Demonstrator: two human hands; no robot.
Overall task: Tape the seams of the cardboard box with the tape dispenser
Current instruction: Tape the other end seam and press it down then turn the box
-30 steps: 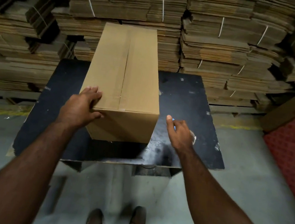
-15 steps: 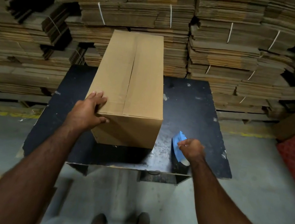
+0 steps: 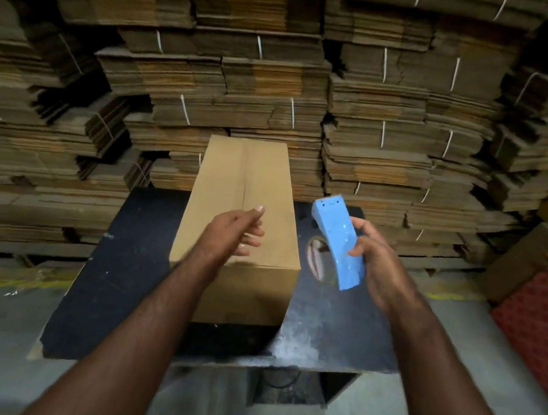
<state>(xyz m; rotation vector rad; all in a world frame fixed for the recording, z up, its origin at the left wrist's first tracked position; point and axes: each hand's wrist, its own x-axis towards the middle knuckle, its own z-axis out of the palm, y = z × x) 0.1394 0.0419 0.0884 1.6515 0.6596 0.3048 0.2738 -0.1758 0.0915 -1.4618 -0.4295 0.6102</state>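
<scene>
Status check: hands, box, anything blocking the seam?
Right hand grips blue tape dispenser. Left hand open above cardboard box. Top seam untaped, nothing blocking it.

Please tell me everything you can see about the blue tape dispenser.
The tape dispenser is a curved, light blue shell that looks like plastic, with small holes near its top end. A roll of tape shows beside it, at its lower left. It is lifted above the black table, roughly upright and leaning left, just right of the box without touching it. The right hand grips its lower half. The left hand does not touch it.
</scene>
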